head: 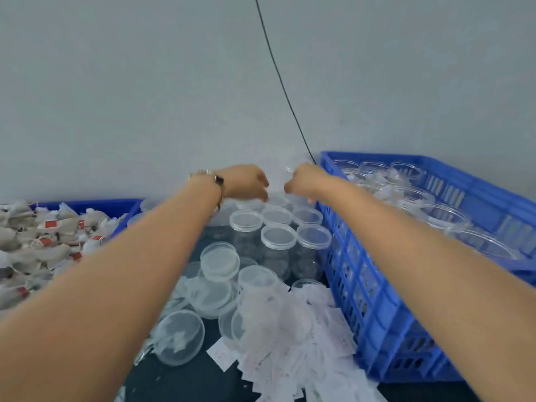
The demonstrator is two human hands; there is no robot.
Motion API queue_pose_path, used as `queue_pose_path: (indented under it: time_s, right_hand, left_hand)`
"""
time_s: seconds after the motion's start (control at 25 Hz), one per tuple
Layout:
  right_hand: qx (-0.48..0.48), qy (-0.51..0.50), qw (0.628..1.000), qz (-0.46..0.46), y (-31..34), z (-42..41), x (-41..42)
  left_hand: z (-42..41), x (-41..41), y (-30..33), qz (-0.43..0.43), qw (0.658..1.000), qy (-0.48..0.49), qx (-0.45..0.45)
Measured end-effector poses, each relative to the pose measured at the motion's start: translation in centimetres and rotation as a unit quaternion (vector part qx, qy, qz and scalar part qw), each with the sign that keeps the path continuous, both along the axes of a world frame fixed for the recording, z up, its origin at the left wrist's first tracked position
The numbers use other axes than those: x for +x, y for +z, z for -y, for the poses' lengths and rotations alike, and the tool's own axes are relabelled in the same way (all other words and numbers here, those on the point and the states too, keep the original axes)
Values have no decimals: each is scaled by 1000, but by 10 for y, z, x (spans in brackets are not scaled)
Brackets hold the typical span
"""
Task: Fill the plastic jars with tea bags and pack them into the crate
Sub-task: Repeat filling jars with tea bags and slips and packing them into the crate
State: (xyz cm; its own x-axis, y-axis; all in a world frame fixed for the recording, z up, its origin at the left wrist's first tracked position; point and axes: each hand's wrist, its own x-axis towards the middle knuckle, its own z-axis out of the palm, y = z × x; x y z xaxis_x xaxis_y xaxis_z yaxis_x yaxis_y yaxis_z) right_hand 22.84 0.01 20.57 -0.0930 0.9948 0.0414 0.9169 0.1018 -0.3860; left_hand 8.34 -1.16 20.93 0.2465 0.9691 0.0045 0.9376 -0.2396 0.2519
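Both my arms reach to the back of the table. My left hand [246, 182], with a wrist bracelet, and my right hand [304, 181] have curled fingers facing each other. Between them they hold a clear plastic jar [278, 178], which shows only faintly against the wall. Just below stand several lidded empty jars [278, 236] in rows. On the right is the blue crate [377, 300], holding several jars [406, 181] with tea bags inside. A heap of tea bags [43, 245] with red tags fills a blue tray [87, 206] at the left.
Loose clear lids [179, 338] and a jar lying on its side [258, 288] are scattered on the dark table in front. White paper slips [304, 358] are piled beside the crate. A black cable [278, 74] hangs down the grey wall behind.
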Motion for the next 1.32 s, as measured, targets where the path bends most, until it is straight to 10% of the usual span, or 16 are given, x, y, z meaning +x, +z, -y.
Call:
queue_pose_path:
  time_s: [0.16, 0.32, 0.6, 1.08, 1.32]
  right_hand:
    - [-12, -143, 980, -136, -63, -48, 0]
    - [84, -258, 882, -384, -112, -109, 8]
    - [136, -244, 772, -571, -123, -198, 15]
    - [181, -128, 786, -577, -53, -85, -46]
    - [115, -22, 876, -468, -21, 42, -54]
  left_hand:
    - [-45, 1, -75, 177, 982, 39, -60]
    - [-106, 25, -121, 327, 939, 40, -101]
    - [-208, 63, -121, 512, 855, -6, -81]
    - [-108, 20, -58, 591, 786, 6, 180]
    - [42, -21, -65, 477, 846, 87, 222]
